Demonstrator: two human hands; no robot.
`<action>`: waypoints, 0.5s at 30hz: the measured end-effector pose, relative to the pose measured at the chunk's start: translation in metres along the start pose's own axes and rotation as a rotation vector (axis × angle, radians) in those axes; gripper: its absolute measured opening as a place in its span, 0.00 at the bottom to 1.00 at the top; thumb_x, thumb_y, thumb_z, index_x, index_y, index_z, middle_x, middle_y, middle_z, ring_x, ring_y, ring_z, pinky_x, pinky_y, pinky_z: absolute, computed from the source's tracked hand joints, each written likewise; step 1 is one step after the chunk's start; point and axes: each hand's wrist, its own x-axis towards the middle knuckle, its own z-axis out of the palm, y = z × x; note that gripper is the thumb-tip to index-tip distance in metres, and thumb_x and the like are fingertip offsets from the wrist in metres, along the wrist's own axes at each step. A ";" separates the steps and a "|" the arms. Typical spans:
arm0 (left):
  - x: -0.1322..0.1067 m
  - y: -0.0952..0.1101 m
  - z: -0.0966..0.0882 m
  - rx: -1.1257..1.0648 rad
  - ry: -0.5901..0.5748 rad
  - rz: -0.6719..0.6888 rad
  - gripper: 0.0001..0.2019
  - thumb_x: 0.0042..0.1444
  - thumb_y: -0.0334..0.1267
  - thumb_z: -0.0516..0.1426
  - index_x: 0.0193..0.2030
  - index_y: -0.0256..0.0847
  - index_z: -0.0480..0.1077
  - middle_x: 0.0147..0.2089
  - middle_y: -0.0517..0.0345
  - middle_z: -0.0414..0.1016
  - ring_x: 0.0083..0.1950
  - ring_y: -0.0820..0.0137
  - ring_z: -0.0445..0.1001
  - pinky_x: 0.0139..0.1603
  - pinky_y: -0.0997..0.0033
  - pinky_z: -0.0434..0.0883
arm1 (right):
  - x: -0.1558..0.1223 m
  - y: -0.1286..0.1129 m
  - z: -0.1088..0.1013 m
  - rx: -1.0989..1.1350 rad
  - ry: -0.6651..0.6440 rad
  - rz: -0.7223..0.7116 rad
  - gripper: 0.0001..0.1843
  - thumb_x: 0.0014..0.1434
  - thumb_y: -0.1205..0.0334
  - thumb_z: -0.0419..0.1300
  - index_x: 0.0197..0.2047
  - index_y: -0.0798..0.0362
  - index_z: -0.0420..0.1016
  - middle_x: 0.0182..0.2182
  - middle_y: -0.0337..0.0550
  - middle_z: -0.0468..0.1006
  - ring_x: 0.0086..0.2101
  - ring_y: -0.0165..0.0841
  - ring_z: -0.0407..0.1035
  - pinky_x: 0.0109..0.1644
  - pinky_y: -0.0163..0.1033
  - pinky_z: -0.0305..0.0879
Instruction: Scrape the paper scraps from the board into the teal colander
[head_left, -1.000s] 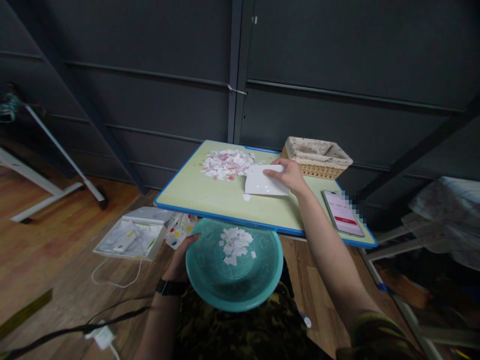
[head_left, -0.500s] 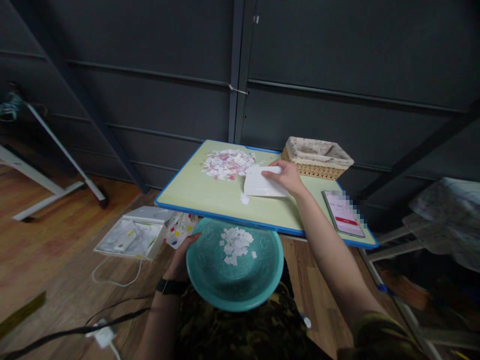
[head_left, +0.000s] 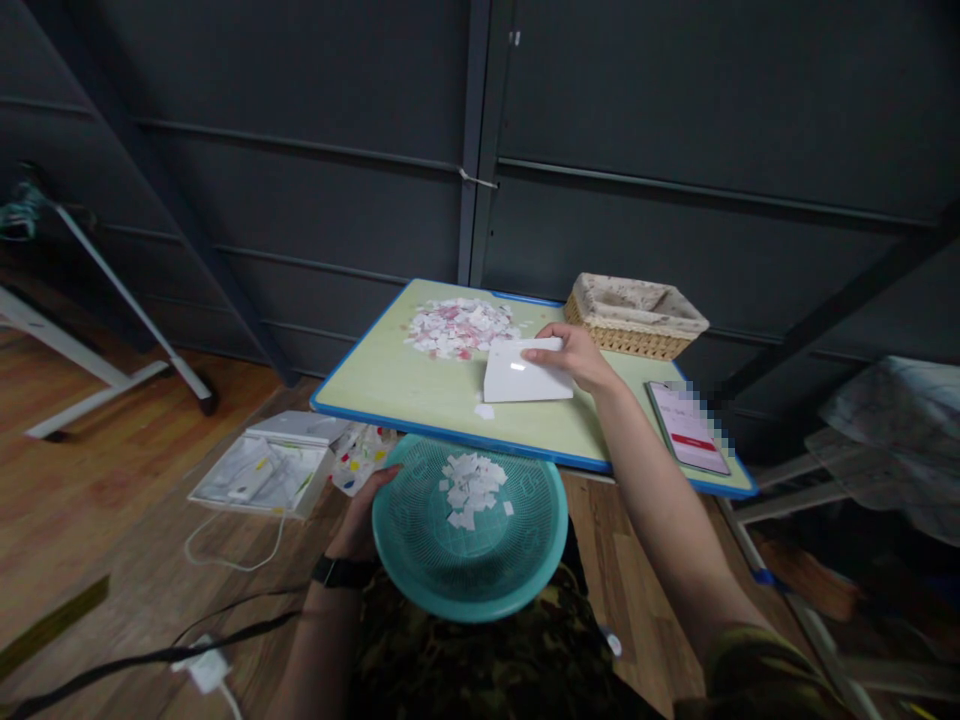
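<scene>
My right hand [head_left: 576, 357] grips a white scraper-like sheet [head_left: 525, 372], thumb on top, held tilted low over the table. Just beyond the sheet's left edge lies a heap of white and pink paper scraps [head_left: 461, 328]. A small white scrap [head_left: 484, 411] sits between the sheet and the near table edge. With its thumb over the rim, my left hand [head_left: 367, 510] holds a teal plastic basket [head_left: 487, 590] beneath that edge. White paper scraps [head_left: 472, 485] are piled inside the basket, one lying apart. My left fingers are hidden under the rim.
The pale green table [head_left: 367, 375] has a blue edge. At its back right stands a lined wicker basket [head_left: 637, 325], with a phone [head_left: 690, 430] in front. An open white box [head_left: 262, 470] with cables and a power adapter [head_left: 204, 668] lie on the floor to the left.
The white sheet and my right hand have come slightly nearer the front table edge, and the small scrap has shifted the same way. My left hand and the teal basket stay put.
</scene>
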 end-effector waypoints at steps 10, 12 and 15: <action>-0.002 0.001 0.005 -0.057 0.038 0.038 0.13 0.40 0.33 0.67 0.36 0.38 0.77 0.34 0.54 0.84 0.42 0.54 0.81 0.43 0.63 0.76 | -0.008 -0.009 0.004 0.059 -0.163 0.071 0.22 0.35 0.52 0.74 0.27 0.54 0.68 0.23 0.37 0.73 0.23 0.28 0.64 0.25 0.34 0.54; -0.003 0.001 0.005 -0.053 0.037 0.018 0.12 0.40 0.34 0.67 0.35 0.38 0.77 0.34 0.53 0.85 0.43 0.53 0.81 0.43 0.62 0.76 | -0.009 -0.009 0.005 0.052 -0.162 0.071 0.22 0.36 0.52 0.74 0.27 0.54 0.67 0.23 0.37 0.72 0.23 0.27 0.63 0.25 0.34 0.53; -0.003 0.002 0.004 -0.029 0.000 0.021 0.11 0.41 0.36 0.67 0.34 0.38 0.77 0.34 0.52 0.85 0.45 0.52 0.81 0.44 0.62 0.76 | -0.010 -0.010 0.005 0.033 -0.268 0.096 0.22 0.37 0.52 0.74 0.26 0.54 0.67 0.21 0.36 0.71 0.22 0.26 0.62 0.24 0.33 0.51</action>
